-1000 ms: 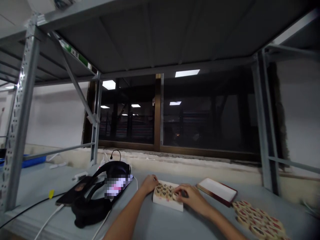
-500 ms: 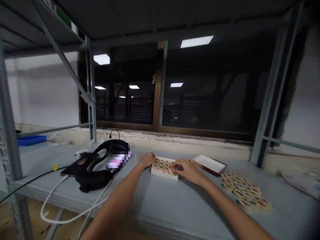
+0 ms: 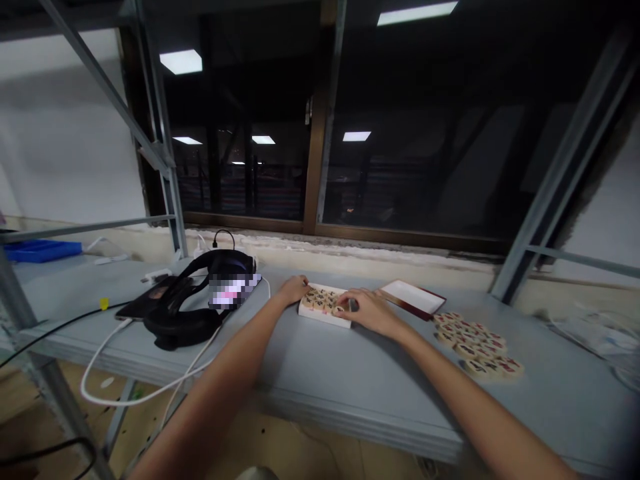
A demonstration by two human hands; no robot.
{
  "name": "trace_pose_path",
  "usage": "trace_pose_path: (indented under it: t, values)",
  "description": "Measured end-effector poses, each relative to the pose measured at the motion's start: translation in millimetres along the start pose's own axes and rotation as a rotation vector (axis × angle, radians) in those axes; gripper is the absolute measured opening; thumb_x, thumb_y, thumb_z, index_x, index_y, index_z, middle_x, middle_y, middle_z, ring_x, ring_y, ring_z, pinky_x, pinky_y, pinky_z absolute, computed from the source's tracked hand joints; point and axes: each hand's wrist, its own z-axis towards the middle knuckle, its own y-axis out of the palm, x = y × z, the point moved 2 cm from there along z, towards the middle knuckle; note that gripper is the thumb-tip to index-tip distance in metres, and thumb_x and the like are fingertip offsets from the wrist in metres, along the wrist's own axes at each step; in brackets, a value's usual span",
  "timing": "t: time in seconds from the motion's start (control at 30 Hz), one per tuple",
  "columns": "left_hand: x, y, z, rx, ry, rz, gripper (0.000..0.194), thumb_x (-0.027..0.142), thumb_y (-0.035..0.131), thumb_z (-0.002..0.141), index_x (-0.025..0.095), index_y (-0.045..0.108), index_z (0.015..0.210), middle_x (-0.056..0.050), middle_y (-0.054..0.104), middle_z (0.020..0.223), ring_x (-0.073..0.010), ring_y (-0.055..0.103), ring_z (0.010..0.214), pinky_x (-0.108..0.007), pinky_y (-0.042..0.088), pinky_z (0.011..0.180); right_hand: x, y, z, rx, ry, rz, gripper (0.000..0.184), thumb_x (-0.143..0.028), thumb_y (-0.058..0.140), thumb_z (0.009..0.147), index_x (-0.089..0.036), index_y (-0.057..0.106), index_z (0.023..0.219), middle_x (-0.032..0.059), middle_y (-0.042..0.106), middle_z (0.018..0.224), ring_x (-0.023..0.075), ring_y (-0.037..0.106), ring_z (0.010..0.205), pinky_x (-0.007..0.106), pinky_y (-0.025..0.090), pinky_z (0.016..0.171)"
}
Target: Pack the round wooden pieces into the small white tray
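A small white box [image 3: 325, 319] lies on the grey shelf and holds rows of round, pale Chinese chess pieces [image 3: 320, 297] with dark and reddish marks. At its left end, my left hand [image 3: 295, 289] has its fingers closed over the back corner. My right hand [image 3: 367, 311] reaches over the right end, thumb and fingers pinched on one chess piece [image 3: 339, 311] inside the box. Behind my right hand is a lid [image 3: 411, 297], white inside with a dark red rim. To the right lie several more chess pieces [image 3: 475, 341], grouped flat and close together.
On the left sit a black headset [image 3: 180, 327], a phone-like dark device [image 3: 147, 300] and a looping white cable [image 3: 113, 401]. A blue tray [image 3: 43, 251] stands farther left. Metal posts frame the shelf [image 3: 310, 373], with a window behind. Clear plastic [image 3: 595, 333] lies far right.
The view has tilted downward, showing more floor. My right fingers have shifted slightly within the right end of the box; my left hand stays at its left end.
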Motion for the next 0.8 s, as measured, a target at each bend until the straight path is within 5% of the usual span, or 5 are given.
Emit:
trace_pose_path:
  t: [0.63,0.8]
  values:
    - [-2.0,4.4,2.9,-0.036,0.023,0.022,0.031,0.023,0.050,0.086,0.010,0.061,0.112,-0.012,0.066,0.112,-0.0214,0.061,0.102,-0.024,0.044,0.082,-13.5,-5.7,-2.2,-0.009,0.065,-0.196,0.018,-0.026,0.056,0.083,-0.025,0.067,0.097,0.0034,0.069,0.094,0.0228,0.058,0.092,0.035,0.027,0.080]
    - [0.2,7.8,1.7,-0.068,0.032,0.050,0.033,0.026,0.050,0.087,0.008,0.061,0.113,-0.014,0.064,0.114,-0.0229,0.060,0.104,-0.025,0.044,0.083,-5.4,-0.7,-3.0,-0.012,0.018,-0.279,0.016,-0.030,0.055,0.083,-0.024,0.070,0.085,0.0057,0.068,0.086,0.0236,0.058,0.087,0.037,0.026,0.079]
